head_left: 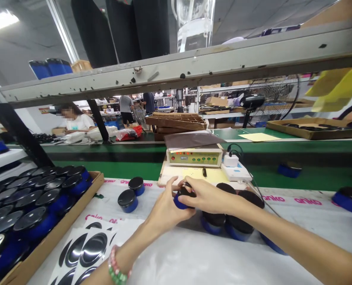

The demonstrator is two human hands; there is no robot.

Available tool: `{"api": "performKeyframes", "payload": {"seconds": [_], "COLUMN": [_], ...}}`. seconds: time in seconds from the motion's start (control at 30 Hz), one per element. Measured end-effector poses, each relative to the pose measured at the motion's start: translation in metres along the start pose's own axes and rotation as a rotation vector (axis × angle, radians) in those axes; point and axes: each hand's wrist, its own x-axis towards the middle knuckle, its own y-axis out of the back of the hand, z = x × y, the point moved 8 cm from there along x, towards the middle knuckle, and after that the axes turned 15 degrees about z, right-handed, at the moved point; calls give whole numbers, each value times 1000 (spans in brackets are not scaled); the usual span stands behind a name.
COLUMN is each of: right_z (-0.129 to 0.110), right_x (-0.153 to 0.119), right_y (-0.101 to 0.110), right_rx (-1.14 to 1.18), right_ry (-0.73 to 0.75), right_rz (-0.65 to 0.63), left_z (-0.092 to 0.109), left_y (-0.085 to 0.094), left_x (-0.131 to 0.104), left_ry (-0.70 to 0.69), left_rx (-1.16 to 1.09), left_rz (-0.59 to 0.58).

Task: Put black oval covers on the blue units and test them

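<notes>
In the middle of the bench, my left hand [166,206] and my right hand [207,196] close around one small round blue housing with a black top [181,201]. My left fingers wrap its left side, while my right fingers press at its top; part of it is hidden by them. Beneath my right forearm stand several more blue housings with black tops [239,227]. Two similar housings [127,200] stand to the left of my left hand. Sheets with glossy black round stickers [93,249] lie by my left wrist, which wears a beaded bracelet [116,265].
A cardboard tray [97,184] full of blue housings stands at left. Behind my hands are a test box with lit indicators [195,156] and a white power strip [236,173] with cables. A green conveyor [128,156] runs behind; a metal shelf [164,73] crosses overhead.
</notes>
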Motion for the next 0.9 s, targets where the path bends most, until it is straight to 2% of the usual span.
{"api": "performKeyframes", "payload": {"seconds": [0.2, 0.33, 0.4, 0.5, 0.6, 0.7, 0.8, 0.9], "right_z": [-11, -11, 2, 38, 71, 82, 75, 68], "right_x": [2, 6, 11, 15, 8, -3, -5, -2], "right_y": [-8, -15, -11, 2, 5, -5, -17, -21], "right_rx": [3, -19, -66, -226, -376, -436, -434, -422], "right_ry": [-72, -43, -39, -93, -154, -156, -115, -97], "right_rz": [110, 88, 77, 67, -51, -162, -208, -241], "left_z": [13, 7, -4, -30, -56, -68, -61, -42], "left_y": [0, 7, 17, 42, 67, 80, 70, 35], "left_x": [-4, 0, 8, 26, 38, 41, 36, 24], "left_ry": [-97, -190, -228, -257, -263, -246, -245, -271], "left_rx": [50, 184, 287, 463, 612, 690, 694, 616], "left_rz": [20, 53, 86, 169, 240, 278, 259, 115]}}
